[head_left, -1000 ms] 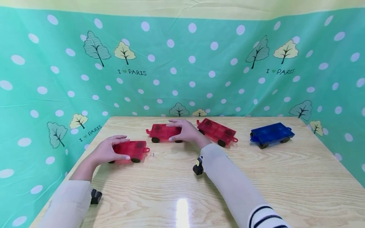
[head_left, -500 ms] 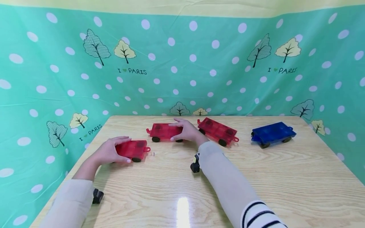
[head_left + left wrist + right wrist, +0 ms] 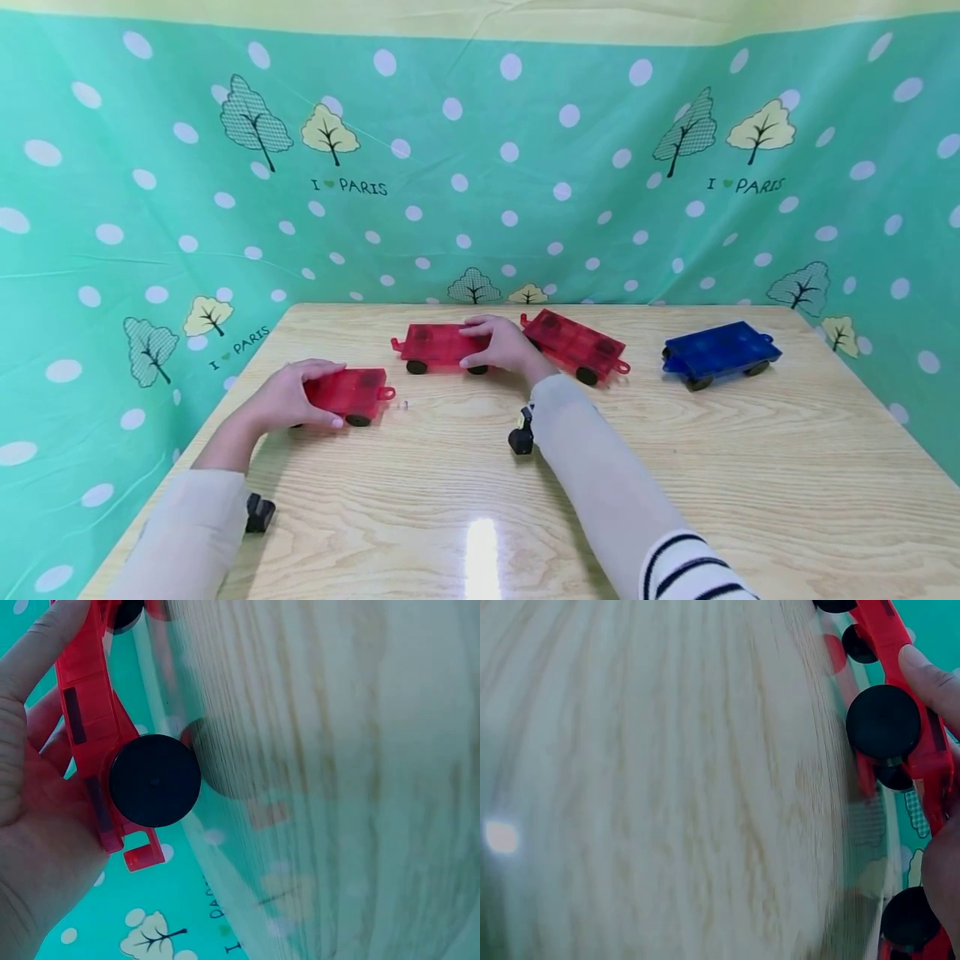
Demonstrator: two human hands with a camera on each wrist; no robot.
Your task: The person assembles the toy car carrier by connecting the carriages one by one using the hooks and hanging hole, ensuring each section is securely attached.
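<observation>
My left hand (image 3: 288, 400) grips the rear of a red toy train car (image 3: 352, 393) at the left of the table, thumb along its near side. In the left wrist view, a black wheel (image 3: 155, 781) and a hook at the end of this car (image 3: 94, 712) show beside the palm. Farther back, my right hand (image 3: 504, 343) holds the right end of a second red toy train car (image 3: 438, 345), whose hook points left. The right wrist view has my thumb (image 3: 930, 679) against that car's red side (image 3: 889, 645). The palm hides its right end.
Just right of my right hand, a third red toy train car (image 3: 573, 343) stands at an angle. A blue one (image 3: 720, 350) is farther right on the wooden table (image 3: 750, 483). A green dotted cloth (image 3: 480, 208) hangs behind and along the sides.
My right hand and the red car in it have shifted slightly to the right. My left hand has moved a little right along its car, which stays nearly in place.
</observation>
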